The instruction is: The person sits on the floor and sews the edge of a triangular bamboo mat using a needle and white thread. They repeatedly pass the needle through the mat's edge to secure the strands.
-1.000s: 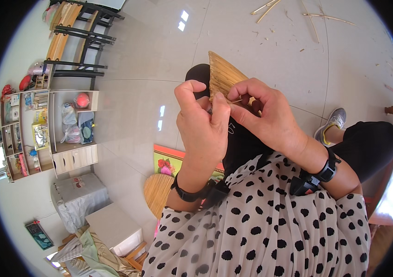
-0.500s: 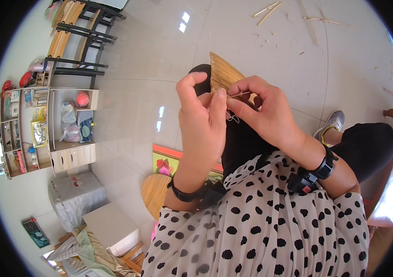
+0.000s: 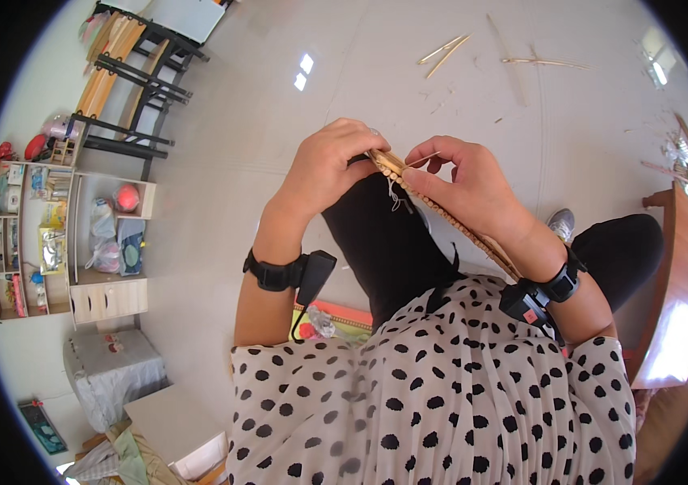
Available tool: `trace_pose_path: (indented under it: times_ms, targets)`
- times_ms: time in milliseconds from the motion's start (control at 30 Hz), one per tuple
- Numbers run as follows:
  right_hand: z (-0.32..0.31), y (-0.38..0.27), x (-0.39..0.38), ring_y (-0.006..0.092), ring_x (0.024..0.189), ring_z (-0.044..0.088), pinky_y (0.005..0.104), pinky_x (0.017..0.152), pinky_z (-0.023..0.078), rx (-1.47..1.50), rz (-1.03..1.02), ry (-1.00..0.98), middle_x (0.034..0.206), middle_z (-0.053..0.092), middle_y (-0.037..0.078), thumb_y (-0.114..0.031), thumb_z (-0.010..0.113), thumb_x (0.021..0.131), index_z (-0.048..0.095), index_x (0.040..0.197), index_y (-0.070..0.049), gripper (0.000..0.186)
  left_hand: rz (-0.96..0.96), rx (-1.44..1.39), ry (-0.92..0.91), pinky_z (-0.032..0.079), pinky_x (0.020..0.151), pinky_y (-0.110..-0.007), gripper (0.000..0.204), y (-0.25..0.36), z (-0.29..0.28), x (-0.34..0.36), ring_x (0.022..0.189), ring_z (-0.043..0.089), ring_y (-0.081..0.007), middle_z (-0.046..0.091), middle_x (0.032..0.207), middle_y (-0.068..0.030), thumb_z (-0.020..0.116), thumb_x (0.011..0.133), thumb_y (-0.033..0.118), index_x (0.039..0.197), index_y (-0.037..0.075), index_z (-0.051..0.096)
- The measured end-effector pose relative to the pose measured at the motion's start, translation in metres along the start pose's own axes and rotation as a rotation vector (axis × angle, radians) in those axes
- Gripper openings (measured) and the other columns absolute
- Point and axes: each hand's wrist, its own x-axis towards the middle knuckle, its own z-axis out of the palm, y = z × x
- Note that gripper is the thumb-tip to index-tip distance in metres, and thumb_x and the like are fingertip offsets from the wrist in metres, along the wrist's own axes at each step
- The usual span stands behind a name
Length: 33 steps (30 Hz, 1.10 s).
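A panel of thin tan stalks sewn side by side [image 3: 450,220] is held tilted over my lap, its row of cut stalk ends toward me. At its far corner my left hand [image 3: 318,168] is closed, with fingers over the edge and thumb beneath. My right hand [image 3: 473,184] pinches a thin needle [image 3: 425,159] between thumb and forefinger, close against the panel. White thread [image 3: 395,196] dangles in a loose tangle from the edge between my hands. Both wrists carry black strapped devices.
Loose stalks [image 3: 445,55] and crossed stalks [image 3: 546,61] lie on the tiled floor ahead. A wooden bench [image 3: 652,283] stands at the right. To the left are a shelf unit [image 3: 109,284] and stacked folding furniture [image 3: 122,81]. A floral mat [image 3: 352,314] lies below my left arm.
The panel has tipped from showing its flat face to showing its edge. My left hand, with forefinger raised before, has moved left and closed over the corner. The right hand keeps its pinch.
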Motion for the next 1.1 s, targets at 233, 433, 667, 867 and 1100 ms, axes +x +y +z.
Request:
trace_pose_path:
  times_ms: [233, 433, 667, 867, 1100]
  targets:
    - [-0.054, -0.02, -0.025, 0.0066, 0.077, 0.057, 0.0235, 0.067, 0.046, -0.004, -0.058, 0.405, 0.091, 0.072, 0.002, -0.01, 0.069, 0.094, 0.072, 0.106, -0.001, 0.016, 0.28, 0.095, 0.044, 0.053, 0.073, -0.034, 0.03, 0.006, -0.001, 0.046, 0.085, 0.068, -0.0236, 0.071, 0.093, -0.0029, 0.08, 0.072, 0.002, 0.099, 0.01, 0.07]
    - [-0.068, -0.051, -0.062, 0.0039, 0.073, 0.054, 0.0201, 0.064, 0.043, 0.088, -0.173, 0.513, 0.088, 0.07, -0.001, -0.004, 0.067, 0.095, 0.071, 0.098, 0.002, 0.008, 0.369, 0.087, 0.12, 0.053, 0.072, -0.034, 0.024, 0.004, -0.017, 0.072, 0.081, 0.068, -0.0243, 0.071, 0.087, -0.0042, 0.082, 0.074, 0.006, 0.095, 0.01, 0.071]
    - [-0.055, -0.054, -0.07, 0.0084, 0.07, 0.058, 0.0225, 0.063, 0.044, -0.021, -0.201, 0.27, 0.085, 0.072, 0.003, -0.003, 0.069, 0.091, 0.072, 0.097, -0.001, 0.007, 0.399, 0.159, 0.292, 0.051, 0.062, -0.038, 0.02, 0.023, -0.021, 0.092, 0.072, 0.065, -0.0265, 0.069, 0.08, -0.0058, 0.081, 0.075, 0.017, 0.088, 0.008, 0.068]
    - [-0.054, -0.024, -0.049, 0.0063, 0.074, 0.062, 0.022, 0.065, 0.05, -0.119, -0.067, 0.531, 0.087, 0.071, 0.003, -0.006, 0.068, 0.095, 0.071, 0.105, 0.003, 0.014, 0.373, 0.145, 0.523, 0.048, 0.051, -0.039, 0.025, 0.066, 0.05, 0.1, 0.06, 0.063, -0.0279, 0.062, 0.071, -0.0067, 0.081, 0.076, 0.018, 0.08, 0.008, 0.059]
    - [-0.063, 0.03, -0.044, 0.015, 0.084, 0.068, 0.0263, 0.061, 0.052, -0.077, -0.104, 0.866, 0.1, 0.072, 0.011, -0.013, 0.065, 0.096, 0.067, 0.121, 0.005, 0.031, 0.265, 0.149, 0.76, 0.045, 0.042, -0.035, 0.028, 0.094, 0.142, 0.124, 0.05, 0.059, -0.0238, 0.057, 0.066, -0.0053, 0.079, 0.079, 0.02, 0.075, 0.011, 0.053]
